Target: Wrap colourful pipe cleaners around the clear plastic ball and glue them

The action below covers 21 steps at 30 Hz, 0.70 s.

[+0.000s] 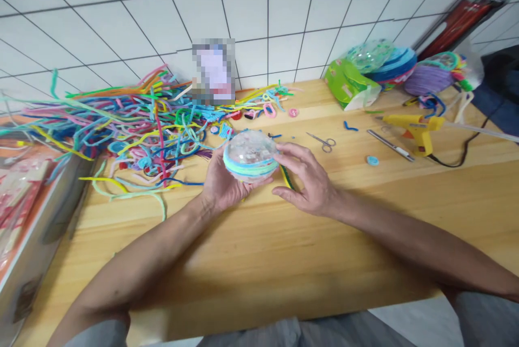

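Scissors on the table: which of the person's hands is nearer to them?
Right. The right hand is at the ball's right side, nearer the person than the scissors and slightly left of them; the left hand is farther left, cupping the ball.

A craft workspace: wooden table [259,260] against a white-tiled wall [284,12], pipe cleaners [133,114], scissors [326,145], yellow glue gun [420,128].
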### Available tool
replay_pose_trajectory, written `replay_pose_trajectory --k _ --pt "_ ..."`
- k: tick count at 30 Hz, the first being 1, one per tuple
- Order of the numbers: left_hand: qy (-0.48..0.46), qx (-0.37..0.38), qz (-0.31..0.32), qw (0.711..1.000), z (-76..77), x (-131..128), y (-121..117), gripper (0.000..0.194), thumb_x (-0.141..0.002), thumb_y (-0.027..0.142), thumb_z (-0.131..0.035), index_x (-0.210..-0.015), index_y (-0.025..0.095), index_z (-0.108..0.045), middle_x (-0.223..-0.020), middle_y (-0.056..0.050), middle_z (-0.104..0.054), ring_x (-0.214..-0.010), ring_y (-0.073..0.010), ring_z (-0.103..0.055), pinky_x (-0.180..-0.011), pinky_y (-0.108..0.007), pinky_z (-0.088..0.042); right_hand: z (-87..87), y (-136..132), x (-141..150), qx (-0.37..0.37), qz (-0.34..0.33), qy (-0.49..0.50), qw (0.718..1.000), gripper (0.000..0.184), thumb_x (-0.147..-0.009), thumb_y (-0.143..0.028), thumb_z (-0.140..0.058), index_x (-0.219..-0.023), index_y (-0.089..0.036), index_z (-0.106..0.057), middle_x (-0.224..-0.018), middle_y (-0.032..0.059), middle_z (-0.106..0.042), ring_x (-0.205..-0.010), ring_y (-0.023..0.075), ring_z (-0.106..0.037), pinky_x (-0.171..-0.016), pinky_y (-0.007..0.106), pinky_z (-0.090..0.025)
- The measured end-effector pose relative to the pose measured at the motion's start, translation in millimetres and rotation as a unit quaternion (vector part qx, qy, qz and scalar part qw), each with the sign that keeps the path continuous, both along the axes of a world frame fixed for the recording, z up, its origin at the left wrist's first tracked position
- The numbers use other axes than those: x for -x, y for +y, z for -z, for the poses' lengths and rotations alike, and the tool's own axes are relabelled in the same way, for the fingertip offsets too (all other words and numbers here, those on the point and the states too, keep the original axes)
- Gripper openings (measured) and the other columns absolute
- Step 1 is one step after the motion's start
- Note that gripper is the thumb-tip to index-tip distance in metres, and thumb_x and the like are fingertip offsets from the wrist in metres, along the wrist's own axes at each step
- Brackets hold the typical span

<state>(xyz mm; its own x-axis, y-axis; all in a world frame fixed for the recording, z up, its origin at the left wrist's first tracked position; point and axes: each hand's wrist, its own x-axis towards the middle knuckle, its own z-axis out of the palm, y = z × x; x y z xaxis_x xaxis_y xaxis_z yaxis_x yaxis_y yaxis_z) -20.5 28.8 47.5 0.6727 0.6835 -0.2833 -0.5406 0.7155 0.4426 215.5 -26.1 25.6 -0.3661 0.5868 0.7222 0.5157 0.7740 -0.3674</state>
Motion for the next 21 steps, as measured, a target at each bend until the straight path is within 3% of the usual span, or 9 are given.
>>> replay_pose_trajectory --k 4,11,16,21 --pt "-0.015 0.009 -0.019 1.000 -2.4 -5.9 -4.3 0.060 -0.105 0.047 -0.050 -0.155 0.014 -0.060 -0.127 -0.015 -0.085 -0.105 -0.0309 -0.086 -0.088 -0.048 -0.075 -0.9 -3.1 3.1 -0.039 0.033 -0.025 0.998 0.076 -0.108 -0.042 -0.070 -0.176 -0.032 -0.037 -0.151 0.0184 -0.065 -0.141 0.0348 -0.067 -0.113 0.058 -0.065" --pt "-0.022 0.022 -0.009 0.999 2.8 -3.7 -5.8 0.060 -0.104 0.049 -0.052 -0.152 0.014 -0.061 -0.130 -0.016 -0.083 -0.108 -0.0315 -0.085 -0.093 -0.046 -0.073 5.6 -3.6 3.9 -0.092 0.049 -0.037 0.994 0.073 -0.106 -0.029 -0.073 -0.173 -0.026 -0.045 -0.143 0.0199 -0.067 -0.139 0.0341 -0.070 -0.109 0.053 -0.069" --pt "-0.008 0.021 -0.014 1.000 1.3 -4.2 -6.8 0.060 -0.105 0.048 -0.049 -0.153 0.013 -0.060 -0.130 -0.017 -0.083 -0.111 -0.0317 -0.085 -0.094 -0.045 -0.073 6.7 -2.7 0.4 -0.079 0.052 -0.045 0.995 0.064 -0.104 -0.024 -0.075 -0.165 -0.031 -0.056 -0.137 0.0148 -0.073 -0.140 0.0344 -0.072 -0.112 0.054 -0.069" --pt "0.000 0.014 -0.030 0.999 1.2 -7.0 -7.6 0.064 -0.106 0.049 -0.048 -0.160 0.015 -0.055 -0.134 -0.016 -0.083 -0.111 -0.0319 -0.085 -0.092 -0.045 -0.073 12.1 -2.7 1.7 -0.063 0.046 -0.031 0.996 0.074 -0.102 -0.024 -0.076 -0.171 -0.031 -0.050 -0.143 0.0174 -0.072 -0.141 0.0356 -0.072 -0.113 0.055 -0.068"
